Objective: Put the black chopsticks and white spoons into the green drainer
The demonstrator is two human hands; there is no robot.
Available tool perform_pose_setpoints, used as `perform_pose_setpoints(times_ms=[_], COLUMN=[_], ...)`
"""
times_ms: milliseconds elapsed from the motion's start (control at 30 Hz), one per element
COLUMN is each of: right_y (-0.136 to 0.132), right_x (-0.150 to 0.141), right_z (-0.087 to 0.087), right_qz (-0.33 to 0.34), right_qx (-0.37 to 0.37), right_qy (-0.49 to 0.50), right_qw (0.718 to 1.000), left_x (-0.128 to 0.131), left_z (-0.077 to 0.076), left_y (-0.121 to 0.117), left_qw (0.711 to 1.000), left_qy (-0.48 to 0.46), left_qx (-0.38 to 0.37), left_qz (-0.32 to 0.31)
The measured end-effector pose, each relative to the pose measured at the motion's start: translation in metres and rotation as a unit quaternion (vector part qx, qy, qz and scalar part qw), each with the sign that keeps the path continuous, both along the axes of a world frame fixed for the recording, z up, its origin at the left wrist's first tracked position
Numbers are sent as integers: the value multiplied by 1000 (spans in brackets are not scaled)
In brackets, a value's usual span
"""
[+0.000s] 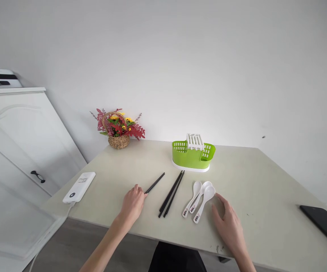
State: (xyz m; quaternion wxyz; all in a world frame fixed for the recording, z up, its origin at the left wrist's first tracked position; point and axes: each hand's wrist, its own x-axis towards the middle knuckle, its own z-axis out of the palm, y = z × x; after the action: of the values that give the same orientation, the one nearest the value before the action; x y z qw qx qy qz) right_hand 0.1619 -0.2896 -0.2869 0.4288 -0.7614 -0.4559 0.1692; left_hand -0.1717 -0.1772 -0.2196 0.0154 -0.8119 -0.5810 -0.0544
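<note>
My left hand (pixel 133 202) is closed around the near end of black chopsticks (pixel 155 183), which point away to the right; how many it holds I cannot tell. To their right, several more black chopsticks (pixel 171 196) lie on the table. My right hand (pixel 228 223) rests by three white spoons (pixel 200 198), thumb and fingers apart, with nothing held; a fingertip is close to the rightmost bowl. Their handles point toward me and carry small printed marks. Behind them stands a green utensil holder (pixel 190 158) with perforated end compartments, a white slatted top and a white base.
A wicker basket of artificial flowers (pixel 119 140) stands at the back left. On the left lies a white power bank (pixel 79 187) with a cable (pixel 53 230) running off the edge. A black phone-like slab (pixel 324 226) lies at the right. A white cabinet (pixel 16 158) adjoins the table (pixel 237 170).
</note>
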Motion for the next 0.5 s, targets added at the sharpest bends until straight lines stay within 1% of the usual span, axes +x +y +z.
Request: perform_pose_setpoints(times_ms=[167, 233, 367, 500], right_y=[0, 0, 2, 1], right_x=[0, 0, 0, 0], right_z=[0, -1, -4, -5], right_qz=[2, 3, 7, 6], right_qx=[3, 8, 16, 13], right_qy=[-3, -2, -3, 1], right_qw=[1000, 1000, 1000, 1000], left_x=[6, 8, 11, 10], left_z=[2, 1, -11, -23], left_y=[-5, -7, -12, -14], left_qw=[1000, 999, 999, 997], left_qy=[31, 42, 40, 6], left_qx=[-6, -5, 24, 74], left_qz=[-2, -2, -1, 3])
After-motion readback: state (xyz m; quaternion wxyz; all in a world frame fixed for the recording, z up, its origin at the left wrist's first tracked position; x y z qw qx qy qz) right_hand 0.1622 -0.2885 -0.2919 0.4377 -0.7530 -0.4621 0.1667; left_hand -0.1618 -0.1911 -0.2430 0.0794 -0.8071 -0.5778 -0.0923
